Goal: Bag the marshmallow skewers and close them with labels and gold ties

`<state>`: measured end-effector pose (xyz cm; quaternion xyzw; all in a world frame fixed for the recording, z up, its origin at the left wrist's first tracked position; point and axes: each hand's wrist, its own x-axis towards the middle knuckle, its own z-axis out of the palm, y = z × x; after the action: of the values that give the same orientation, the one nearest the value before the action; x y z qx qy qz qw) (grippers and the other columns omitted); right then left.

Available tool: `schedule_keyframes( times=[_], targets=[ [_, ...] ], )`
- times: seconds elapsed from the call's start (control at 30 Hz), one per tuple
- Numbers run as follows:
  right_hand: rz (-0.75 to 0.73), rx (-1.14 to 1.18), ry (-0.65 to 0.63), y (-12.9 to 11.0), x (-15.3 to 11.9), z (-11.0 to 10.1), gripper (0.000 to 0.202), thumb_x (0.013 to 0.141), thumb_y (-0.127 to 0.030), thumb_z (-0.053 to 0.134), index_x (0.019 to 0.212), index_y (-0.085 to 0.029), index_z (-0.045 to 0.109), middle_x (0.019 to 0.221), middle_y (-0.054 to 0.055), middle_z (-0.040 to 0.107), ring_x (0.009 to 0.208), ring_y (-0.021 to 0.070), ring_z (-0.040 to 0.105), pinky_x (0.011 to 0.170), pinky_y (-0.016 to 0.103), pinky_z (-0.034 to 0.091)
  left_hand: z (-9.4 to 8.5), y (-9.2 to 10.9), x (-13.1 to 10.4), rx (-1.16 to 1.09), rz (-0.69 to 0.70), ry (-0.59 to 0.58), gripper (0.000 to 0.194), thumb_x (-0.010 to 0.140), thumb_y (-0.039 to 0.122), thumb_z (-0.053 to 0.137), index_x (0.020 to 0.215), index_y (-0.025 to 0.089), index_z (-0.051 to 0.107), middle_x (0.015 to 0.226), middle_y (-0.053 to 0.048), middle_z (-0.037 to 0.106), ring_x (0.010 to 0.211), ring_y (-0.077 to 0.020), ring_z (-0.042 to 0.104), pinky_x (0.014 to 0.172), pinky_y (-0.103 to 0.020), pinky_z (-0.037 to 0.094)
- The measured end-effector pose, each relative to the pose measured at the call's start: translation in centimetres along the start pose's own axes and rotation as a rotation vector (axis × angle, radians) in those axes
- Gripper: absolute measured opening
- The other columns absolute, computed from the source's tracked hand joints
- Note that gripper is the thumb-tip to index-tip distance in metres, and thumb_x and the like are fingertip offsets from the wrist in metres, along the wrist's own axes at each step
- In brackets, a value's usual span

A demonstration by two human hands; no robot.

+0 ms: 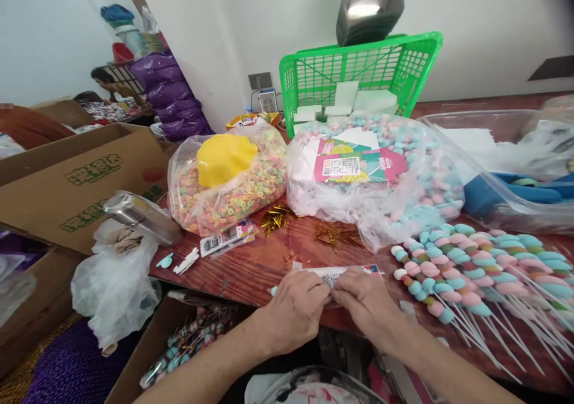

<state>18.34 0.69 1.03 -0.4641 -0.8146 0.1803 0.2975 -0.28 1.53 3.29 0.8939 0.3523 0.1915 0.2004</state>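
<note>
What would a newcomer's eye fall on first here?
Probably the green basket at the back, then the yellow dish atop a bag of small rings, left of centre. Pastel skewers crowd the table at right. Front and centre, the left hand and right hand hold a printed packet.

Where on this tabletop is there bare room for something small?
The widest bare patch of the table lies between the printed packets, the gold tinsel and the left hand. A thinner strip separates the tinsel from the held packet. Crowded: the right, under marshmallow skewers, and the back, under the bag of rings and the marshmallow bag.
</note>
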Motion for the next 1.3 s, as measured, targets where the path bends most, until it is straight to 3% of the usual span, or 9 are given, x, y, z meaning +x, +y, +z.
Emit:
schedule_keyframes(
  times=[0.1,0.17,0.27,0.37,0.53,0.7,0.9,1.13,1.3],
  targets=[
    [-0.207,-0.256,0.11,-0.6,0.5,-0.2,0.025,0.091,-0.012,0.042,0.101,-0.017,0.064,0.097,0.009,0.067,0.097,0.0244,0.054,0.082,0.041,0.034,0.0,-1.0,0.3,-0.41,-0.186,-0.004,0.025,0.091,0.02,0.042,0.077,0.015,0.061,0.076,-0.004,0.062,0.071,-0.0137,0.054,0.072,-0.027,0.046],
    [-0.372,-0.333,0.145,-1.0,0.4,-0.5,0.031,0.091,-0.01,0.042,0.116,-0.017,0.059,0.107,0.01,0.066,0.107,0.0263,0.051,0.09,0.048,0.028,-0.5,-1.7,0.6,-0.769,-0.381,-0.166,0.023,0.086,0.026,0.049,0.07,0.015,0.059,0.065,0.0,0.058,0.056,-0.0097,0.05,0.057,-0.021,0.043],
    [-0.488,-0.288,0.067,-1.0,0.2,-0.4,0.023,0.088,-0.005,0.042,0.093,-0.017,0.061,0.083,0.003,0.066,0.087,0.0202,0.053,0.088,0.046,0.029,-1.3,-2.5,0.6,-1.084,-0.599,-0.499,0.024,0.075,0.035,0.058,0.062,0.015,0.058,0.052,0.003,0.052,0.038,-0.0061,0.038,0.038,-0.018,0.027],
    [-0.463,-0.229,-0.111,-1.0,0.4,0.2,0.016,0.079,-0.004,0.05,0.074,-0.019,0.054,0.069,-0.001,0.06,0.073,0.017,0.048,0.079,0.041,0.032,-1.6,-3.0,-0.1,-1.127,-0.606,-0.601,0.028,0.073,0.041,0.062,0.067,0.014,0.063,0.052,0.002,0.054,0.036,-0.0052,0.036,0.036,-0.018,0.022],
    [-0.221,-0.133,-0.288,0.5,3.1,0.5,0.018,0.085,-0.014,0.054,0.07,-0.023,0.059,0.074,-0.004,0.065,0.078,0.0149,0.055,0.076,0.032,0.038,-1.0,-3.4,-1.8,-0.845,-0.475,-0.244,0.036,0.083,0.036,0.055,0.054,0.015,0.05,0.053,0.003,0.043,0.05,-0.0075,0.042,0.049,-0.018,0.033],
    [0.086,-0.28,-0.099,5.4,7.6,-0.8,0.02,0.09,-0.017,0.049,0.085,-0.02,0.068,0.087,0.006,0.069,0.082,0.0183,0.06,0.073,0.03,0.043,-0.5,-4.0,-2.7,-0.939,-0.627,-0.03,0.035,0.081,0.041,0.057,0.059,0.014,0.056,0.057,0.002,0.048,0.048,-0.0071,0.044,0.046,-0.018,0.035],
    [0.177,-0.381,-0.054,8.3,9.7,0.7,0.019,0.082,-0.012,0.055,0.068,-0.017,0.067,0.079,0.011,0.066,0.081,0.0224,0.06,0.072,0.032,0.043,0.5,-3.8,-2.2,-1.316,-0.829,0.056,0.034,0.074,0.044,0.064,0.065,0.011,0.06,0.049,0.0,0.056,0.031,-0.0012,0.024,0.032,-0.017,0.01],
    [0.1,-0.167,0.031,9.1,8.0,0.0,0.022,0.087,-0.018,0.05,0.08,-0.02,0.07,0.081,0.005,0.065,0.079,0.0175,0.06,0.073,0.029,0.045,1.1,-3.7,-1.8,-1.405,-0.851,0.119,0.034,0.069,0.044,0.071,0.066,0.011,0.061,0.053,-0.002,0.06,0.036,-0.0065,0.047,0.032,-0.015,0.021],
    [0.091,0.006,0.119,9.7,6.9,-0.6,0.022,0.085,-0.021,0.051,0.077,-0.021,0.071,0.073,0.003,0.066,0.069,0.0163,0.061,0.067,0.029,0.048,1.9,-3.3,-0.4,-1.4,-0.844,0.082,0.033,0.071,0.044,0.07,0.07,0.012,0.062,0.059,-0.003,0.062,0.039,-0.0061,0.048,0.038,-0.018,0.035]
  ],
)
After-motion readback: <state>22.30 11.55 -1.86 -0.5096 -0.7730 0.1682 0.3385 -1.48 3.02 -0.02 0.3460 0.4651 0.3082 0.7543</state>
